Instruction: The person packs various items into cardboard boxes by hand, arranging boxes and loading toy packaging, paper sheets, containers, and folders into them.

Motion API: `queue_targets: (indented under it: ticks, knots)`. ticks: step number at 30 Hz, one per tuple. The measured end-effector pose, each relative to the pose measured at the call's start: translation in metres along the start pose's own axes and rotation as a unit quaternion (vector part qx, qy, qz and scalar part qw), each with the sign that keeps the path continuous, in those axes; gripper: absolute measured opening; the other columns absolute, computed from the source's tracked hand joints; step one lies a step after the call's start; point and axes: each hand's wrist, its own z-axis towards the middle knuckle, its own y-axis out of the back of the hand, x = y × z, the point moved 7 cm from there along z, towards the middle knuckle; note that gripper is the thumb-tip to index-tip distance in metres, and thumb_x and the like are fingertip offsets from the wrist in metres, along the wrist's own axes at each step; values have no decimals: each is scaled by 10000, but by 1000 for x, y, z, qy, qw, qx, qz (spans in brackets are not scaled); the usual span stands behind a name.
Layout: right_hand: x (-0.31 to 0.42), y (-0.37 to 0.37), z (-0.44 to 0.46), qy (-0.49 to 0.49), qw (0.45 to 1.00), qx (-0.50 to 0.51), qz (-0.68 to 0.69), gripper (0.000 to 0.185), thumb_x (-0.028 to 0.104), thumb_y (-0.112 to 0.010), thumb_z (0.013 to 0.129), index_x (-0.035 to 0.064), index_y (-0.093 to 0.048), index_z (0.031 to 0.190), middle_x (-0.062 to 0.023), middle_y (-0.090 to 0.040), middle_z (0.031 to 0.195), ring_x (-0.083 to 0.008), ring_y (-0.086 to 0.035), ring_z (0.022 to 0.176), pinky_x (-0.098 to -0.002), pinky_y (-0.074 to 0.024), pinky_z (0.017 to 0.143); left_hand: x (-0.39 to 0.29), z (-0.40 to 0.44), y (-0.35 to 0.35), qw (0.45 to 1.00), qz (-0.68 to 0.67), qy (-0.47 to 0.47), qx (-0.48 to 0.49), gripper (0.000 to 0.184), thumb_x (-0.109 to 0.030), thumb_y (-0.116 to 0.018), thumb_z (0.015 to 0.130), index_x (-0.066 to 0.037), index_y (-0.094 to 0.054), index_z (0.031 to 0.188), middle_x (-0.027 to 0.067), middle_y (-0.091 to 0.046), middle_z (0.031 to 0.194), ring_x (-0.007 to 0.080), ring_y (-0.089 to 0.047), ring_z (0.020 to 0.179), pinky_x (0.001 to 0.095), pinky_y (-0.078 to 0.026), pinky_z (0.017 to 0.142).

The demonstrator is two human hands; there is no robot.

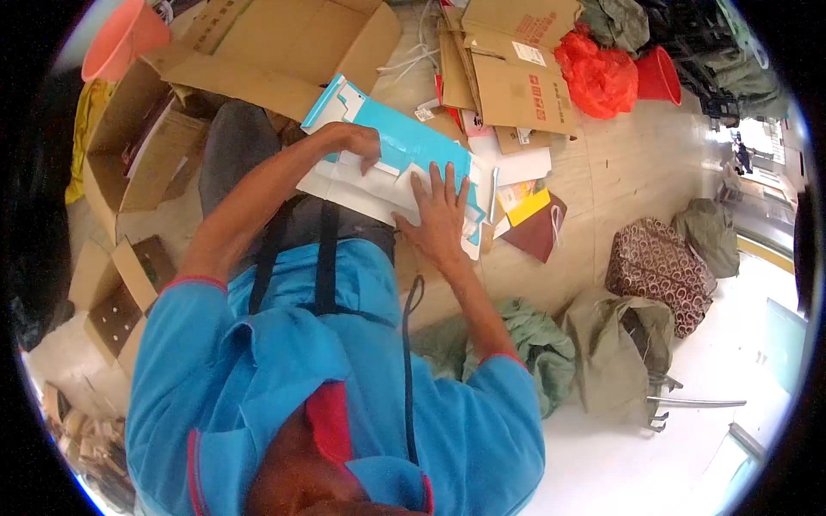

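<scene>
A flattened blue and white cardboard carton (404, 133) lies slantwise across my lap, its printed blue face up and its white flaps towards me. My left hand (351, 142) is bent over the carton's left half, with the fingers curled down at a white flap; the fingertips are partly hidden. Spread flat, my right hand (440, 211) rests on the right part of the carton, over its white flaps. The fingers of that hand are apart and grip nothing.
Large open brown boxes (284, 43) stand ahead and left. Flattened brown cardboard (525, 90), a red plastic bag (594, 73) and a red bucket (658, 76) lie ahead right. Papers (525, 202) are on the floor to the right, with cloth sacks (615, 344) nearer me.
</scene>
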Motion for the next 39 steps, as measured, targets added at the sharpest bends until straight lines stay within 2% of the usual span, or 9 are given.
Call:
queue_targets:
  ticks: [10, 13, 16, 22, 23, 28, 31, 33, 39]
  knots:
    - [-22, -60, -13, 54, 984, 68, -153, 1012, 342, -822, 559, -35, -311, 1348, -262, -294, 1394, -433, -192, 1339, -608, -117, 1065, 41, 28, -12, 990, -36, 133, 29, 238, -160, -665, 525, -81, -699, 747, 112, -642, 839, 279, -557, 823, 404, -427, 718]
    - [-35, -70, -8, 25, 992, 38, -122, 616, 131, -583, 758, -42, -367, 1308, -264, -356, 1363, -421, -313, 1290, -603, -205, 1047, 11, 2, 5, 988, -92, 90, -87, 215, -187, -745, 527, -85, -673, 702, 18, -609, 704, 188, -542, 677, 402, -448, 625]
    - [-48, -106, -19, 18, 994, 101, -41, 868, 112, -766, 559, -54, -328, 1290, -260, -379, 1312, -410, -346, 1255, -529, -255, 1043, 13, 0, -18, 972, -139, 190, 24, 217, -169, -752, 517, -86, -667, 699, 33, -597, 689, 184, -542, 675, 404, -438, 599]
    - [-54, -117, -10, 8, 988, 152, 30, 795, 53, -753, 487, -40, -416, 1201, -229, -454, 1266, -395, -425, 1190, -438, -364, 996, -6, -15, -4, 954, -23, -252, -158, 354, -197, -722, 572, 5, -676, 859, 170, -638, 919, 218, -604, 845, 339, -480, 699]
    - [-54, -116, -12, 8, 988, 150, 30, 795, 53, -753, 487, -40, -416, 1201, -229, -454, 1266, -395, -425, 1190, -438, -364, 996, -8, -29, -4, 982, -116, -68, -136, 522, -287, -741, 627, -3, -637, 1052, 174, -618, 1058, 237, -587, 957, 334, -465, 811]
    - [-55, -92, -13, 14, 994, 49, 100, 722, 22, -731, 512, 14, -474, 1187, -203, -500, 1260, -371, -456, 1192, -440, -362, 1016, -75, -106, -5, 952, -139, -159, -223, 761, -369, -734, 703, 9, -436, 1292, 198, -492, 1265, 316, -521, 1118, 398, -425, 931]
    - [-51, -79, -15, 23, 992, 6, 125, 695, -1, -698, 524, 15, -481, 1184, -198, -535, 1213, -370, -481, 1163, -444, -395, 980, -120, -151, -40, 940, 165, -153, -256, 670, -304, -693, 733, 35, -460, 1262, 226, -448, 1302, 348, -421, 1233, 449, -349, 1010]
    - [-56, -78, -9, 25, 992, 0, 122, 653, -15, -665, 541, 16, -493, 1171, -196, -551, 1178, -373, -501, 1129, -446, -416, 946, -136, -158, -51, 775, 509, -55, -369, 573, -252, -584, 781, 45, -461, 1256, 230, -414, 1336, 399, -342, 1282, 514, -251, 1062]
    - [-44, -54, 23, 6, 986, 95, 138, 501, -29, -564, 591, 20, -560, 1090, -191, -598, 1046, -369, -566, 985, -436, -467, 839, -121, -99, -73, 747, 507, -44, -427, 476, -182, -437, 833, 78, -460, 1230, 316, -412, 1283, 455, -344, 1253, 527, -229, 1070]
